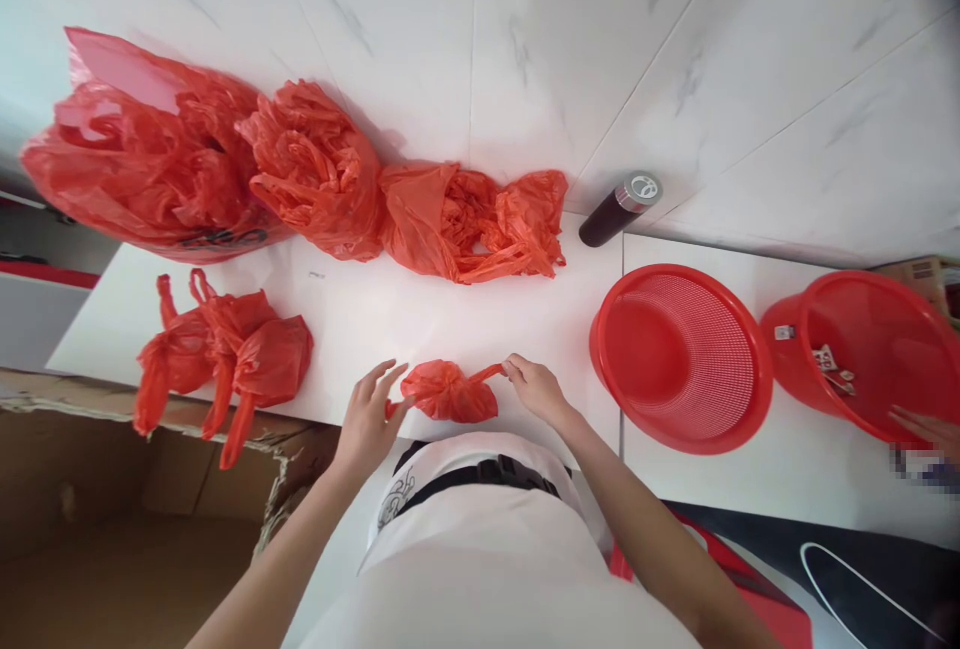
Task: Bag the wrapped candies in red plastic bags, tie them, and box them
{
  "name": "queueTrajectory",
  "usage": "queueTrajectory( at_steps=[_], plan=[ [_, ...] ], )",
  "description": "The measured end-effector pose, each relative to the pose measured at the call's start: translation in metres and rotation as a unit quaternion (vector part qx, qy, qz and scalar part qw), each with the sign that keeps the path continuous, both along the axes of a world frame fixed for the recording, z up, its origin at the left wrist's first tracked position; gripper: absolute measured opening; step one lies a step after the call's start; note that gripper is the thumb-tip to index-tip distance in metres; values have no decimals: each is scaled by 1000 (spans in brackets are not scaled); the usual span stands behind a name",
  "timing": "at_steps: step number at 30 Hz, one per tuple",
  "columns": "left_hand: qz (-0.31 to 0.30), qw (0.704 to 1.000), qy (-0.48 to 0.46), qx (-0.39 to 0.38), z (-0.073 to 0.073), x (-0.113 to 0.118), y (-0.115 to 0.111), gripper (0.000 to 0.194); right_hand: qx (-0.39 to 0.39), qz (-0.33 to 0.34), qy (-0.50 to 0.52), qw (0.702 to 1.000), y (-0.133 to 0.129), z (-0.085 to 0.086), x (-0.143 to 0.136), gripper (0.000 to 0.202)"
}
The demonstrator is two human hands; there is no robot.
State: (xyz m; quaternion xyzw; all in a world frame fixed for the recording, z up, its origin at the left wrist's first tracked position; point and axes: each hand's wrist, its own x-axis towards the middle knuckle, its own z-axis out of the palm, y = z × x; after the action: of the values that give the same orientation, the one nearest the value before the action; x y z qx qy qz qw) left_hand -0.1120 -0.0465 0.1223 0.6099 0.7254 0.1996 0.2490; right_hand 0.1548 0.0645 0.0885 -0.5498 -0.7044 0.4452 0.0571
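Observation:
A small red plastic bag [454,397], bunched up and round, sits on the white table near its front edge, right before my body. My right hand [536,387] is closed, pinching one stretched handle of this bag between thumb and fingertips. On the other side, my left hand [371,419] has its fingers spread apart, with the thumb close to the bag. A bit of red plastic shows between that thumb and the palm; whether it is gripped is unclear. To the left lie several tied red bags [266,359], their handles hanging over the table edge.
Large red bags [322,169] stuffed with plastic line the wall. A dark bottle [619,209] leans there. On the right are an upright red mesh basket [682,359] and a tilted red basket [870,349], with another person's hand [926,429] inside. A cardboard box [142,529] is below left.

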Motion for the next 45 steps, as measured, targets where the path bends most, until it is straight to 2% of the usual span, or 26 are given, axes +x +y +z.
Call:
queueTrajectory(
  at_steps=[2, 3, 5, 6, 8, 10, 13, 15, 18, 21, 23, 25, 26, 27, 29, 31, 33, 35, 38, 39, 41, 42, 43, 45],
  plan=[
    [-106, 993, 51, 30, -1, 19, 14, 46, 6, 13, 16, 1000, 1, 5, -2, 33],
    [-153, 986, 60, 16, -4, 27, 20, 46, 11, 15, 24, 1000, 2, 6, -2, 34],
    [-207, 976, 57, -41, -12, 37, 30, 43, 24, 9, 34, 999, 5, 8, 1, 34],
    [-209, 974, 50, -72, -17, 36, 32, 39, 35, -2, 38, 999, 8, 8, 4, 33],
    [-165, 978, 37, -118, -24, 24, 33, 35, 64, -35, 44, 996, 21, 8, 13, 32],
    [-68, 989, 37, -126, -25, -1, 29, 36, 97, -75, 46, 991, 43, 9, 24, 33],
    [92, 987, 67, -117, -14, -46, 23, 40, 162, -120, 32, 979, 86, 9, 36, 34],
    [166, 977, 109, -78, -3, -67, 23, 42, 220, -123, -3, 968, 115, 6, 35, 32],
    [210, 965, 154, 34, 10, -74, 28, 44, 253, -83, -41, 963, 148, 4, 26, 29],
    [165, 977, 96, 98, 16, -49, 36, 40, 258, -81, -28, 962, 160, 18, 16, 33],
    [122, 987, 28, 101, 17, -20, 41, 37, 305, -142, 39, 941, 151, 42, 14, 33],
    [99, 990, -37, 93, 18, 13, 47, 37, 340, -227, 148, 900, 127, 75, 11, 30],
    [92, 989, -70, 92, 19, 30, 51, 39, 331, -265, 197, 884, 110, 93, 8, 27],
    [84, 987, -103, 93, 21, 46, 55, 44, 300, -295, 239, 875, 91, 109, 5, 25],
    [55, 980, -168, 95, 27, 72, 66, 60, 192, -313, 301, 880, 53, 135, -5, 19],
    [-1, 969, -233, 84, 33, 91, 77, 69, 87, -308, 364, 875, 20, 148, -17, 15],
    [-50, 951, -301, 51, 38, 103, 86, 52, -12, -295, 420, 858, 0, 150, -25, 16],
    [-57, 928, -368, 0, 42, 109, 89, 29, -81, -299, 453, 836, -7, 145, -26, 17],
    [-27, 898, -434, -60, 47, 114, 85, 26, -109, -329, 470, 812, -5, 138, -20, 17],
    [-19, 896, -441, -57, 49, 115, 82, 34, -110, -331, 471, 810, -3, 137, -18, 17],
    [-7, 901, -433, -16, 53, 116, 76, 68, -110, -321, 466, 817, -3, 136, -16, 18],
    [-2, 907, -421, 14, 55, 116, 74, 80, -105, -309, 458, 827, -5, 135, -18, 18],
    [-2, 912, -408, 40, 57, 116, 73, 81, -90, -296, 447, 839, -8, 133, -20, 18],
    [2, 915, -397, 69, 61, 113, 72, 56, -37, -278, 415, 866, -15, 128, -26, 15]
  ],
)
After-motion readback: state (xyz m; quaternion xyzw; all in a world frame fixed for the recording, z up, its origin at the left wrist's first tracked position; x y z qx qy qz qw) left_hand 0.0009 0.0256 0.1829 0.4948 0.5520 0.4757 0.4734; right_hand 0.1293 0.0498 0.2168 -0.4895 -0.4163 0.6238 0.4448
